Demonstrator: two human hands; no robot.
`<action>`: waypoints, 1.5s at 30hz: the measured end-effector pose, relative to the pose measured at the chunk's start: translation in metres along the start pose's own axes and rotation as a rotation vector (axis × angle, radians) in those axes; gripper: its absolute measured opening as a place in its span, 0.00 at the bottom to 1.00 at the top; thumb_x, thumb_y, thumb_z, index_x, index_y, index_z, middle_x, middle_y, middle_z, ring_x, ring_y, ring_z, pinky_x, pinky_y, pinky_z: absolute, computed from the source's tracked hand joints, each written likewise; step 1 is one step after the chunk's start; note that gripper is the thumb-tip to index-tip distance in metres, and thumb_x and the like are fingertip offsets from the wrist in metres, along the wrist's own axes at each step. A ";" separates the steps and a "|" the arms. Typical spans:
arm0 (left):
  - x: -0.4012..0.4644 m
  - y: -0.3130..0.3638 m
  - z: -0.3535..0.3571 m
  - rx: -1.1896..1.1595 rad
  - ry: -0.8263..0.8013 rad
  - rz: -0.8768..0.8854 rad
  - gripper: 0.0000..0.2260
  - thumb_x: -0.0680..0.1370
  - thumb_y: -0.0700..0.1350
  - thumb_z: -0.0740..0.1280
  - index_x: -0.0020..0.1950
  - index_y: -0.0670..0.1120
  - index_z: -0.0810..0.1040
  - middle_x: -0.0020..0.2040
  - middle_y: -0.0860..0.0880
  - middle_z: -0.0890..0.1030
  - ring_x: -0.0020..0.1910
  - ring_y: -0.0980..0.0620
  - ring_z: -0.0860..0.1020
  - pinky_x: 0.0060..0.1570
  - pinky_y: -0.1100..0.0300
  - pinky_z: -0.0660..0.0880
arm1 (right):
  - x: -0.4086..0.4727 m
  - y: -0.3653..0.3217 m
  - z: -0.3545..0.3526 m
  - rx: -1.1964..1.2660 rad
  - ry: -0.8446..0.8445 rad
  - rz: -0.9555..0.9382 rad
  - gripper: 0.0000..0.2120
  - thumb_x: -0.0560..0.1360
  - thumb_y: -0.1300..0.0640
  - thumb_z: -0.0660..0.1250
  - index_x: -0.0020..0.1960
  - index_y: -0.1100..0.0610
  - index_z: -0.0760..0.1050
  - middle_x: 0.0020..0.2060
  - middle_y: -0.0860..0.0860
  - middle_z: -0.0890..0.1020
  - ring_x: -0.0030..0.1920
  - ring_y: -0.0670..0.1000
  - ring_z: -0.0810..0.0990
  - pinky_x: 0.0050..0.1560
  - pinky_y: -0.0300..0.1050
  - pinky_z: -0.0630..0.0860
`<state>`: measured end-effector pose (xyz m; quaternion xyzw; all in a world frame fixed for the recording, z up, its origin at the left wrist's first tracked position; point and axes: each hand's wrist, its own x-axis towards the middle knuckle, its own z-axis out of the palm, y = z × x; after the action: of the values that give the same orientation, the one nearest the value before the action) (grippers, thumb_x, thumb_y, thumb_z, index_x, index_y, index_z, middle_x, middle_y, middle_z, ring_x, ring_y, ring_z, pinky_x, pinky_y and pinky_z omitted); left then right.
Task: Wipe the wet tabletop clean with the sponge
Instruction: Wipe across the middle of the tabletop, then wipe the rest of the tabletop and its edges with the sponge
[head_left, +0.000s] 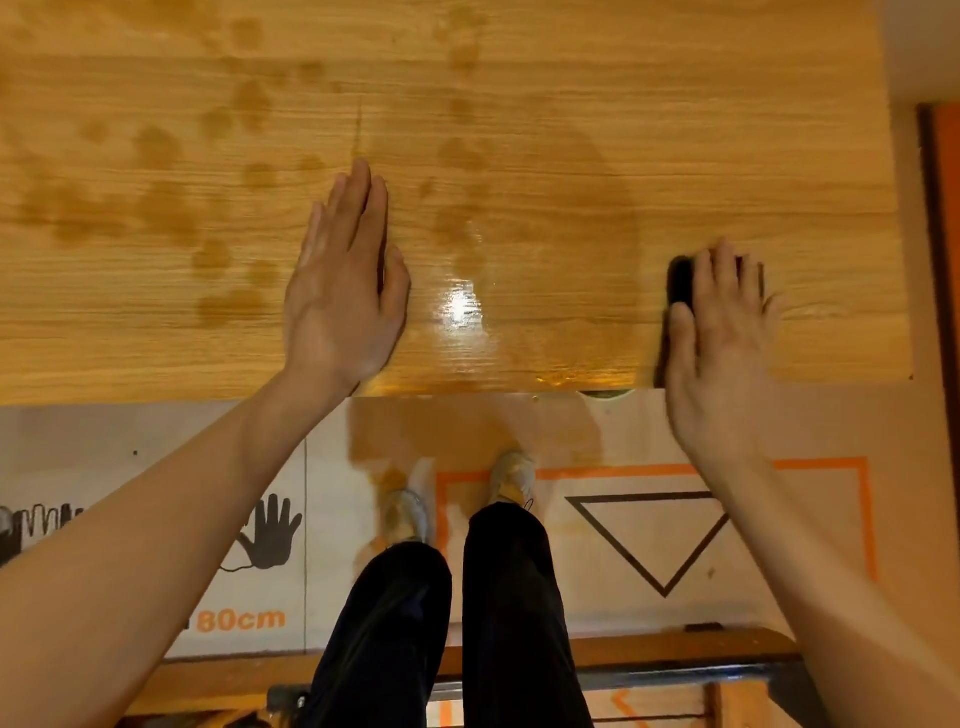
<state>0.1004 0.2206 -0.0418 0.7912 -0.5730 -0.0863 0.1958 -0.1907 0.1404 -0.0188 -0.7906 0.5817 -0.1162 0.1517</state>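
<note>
The wooden table (519, 78) carries a broad glossy wet sheet (524, 291) reaching its near edge, and scattered droplets (156, 171) toward the far left. The left hand (345, 280) lies flat, fingers straight and released. The right hand (722, 332), blurred, presses straight fingers on the dark sponge (681, 283) near the near right corner. Wiping looks underway; next, drag the sponge leftward through the sheet.

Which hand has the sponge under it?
The right hand. Its straight fingers lie over the dark sponge near the tabletop's front edge. The left hand has nothing under it.
</note>
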 end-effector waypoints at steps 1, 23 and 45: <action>0.001 0.000 0.000 0.013 -0.003 0.006 0.24 0.87 0.46 0.51 0.82 0.39 0.57 0.83 0.42 0.55 0.83 0.46 0.52 0.82 0.54 0.46 | -0.006 -0.021 0.011 0.000 0.026 0.021 0.23 0.85 0.54 0.48 0.78 0.59 0.56 0.78 0.55 0.56 0.78 0.54 0.49 0.78 0.55 0.43; 0.002 -0.003 0.003 0.034 -0.008 0.041 0.25 0.87 0.46 0.48 0.82 0.38 0.54 0.83 0.41 0.54 0.83 0.44 0.51 0.82 0.52 0.46 | -0.052 -0.148 0.084 0.014 0.138 -0.030 0.22 0.82 0.55 0.52 0.74 0.59 0.65 0.75 0.54 0.65 0.76 0.55 0.60 0.77 0.57 0.52; 0.000 -0.017 -0.016 -0.124 -0.113 0.110 0.25 0.86 0.45 0.54 0.82 0.40 0.57 0.83 0.42 0.55 0.83 0.45 0.51 0.78 0.59 0.41 | -0.047 -0.052 0.031 0.044 -0.086 -0.436 0.21 0.84 0.54 0.49 0.75 0.57 0.64 0.75 0.53 0.64 0.77 0.51 0.57 0.77 0.50 0.43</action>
<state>0.1208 0.2287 -0.0342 0.7388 -0.6191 -0.1550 0.2162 -0.1479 0.2028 -0.0283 -0.8984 0.3875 -0.1250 0.1647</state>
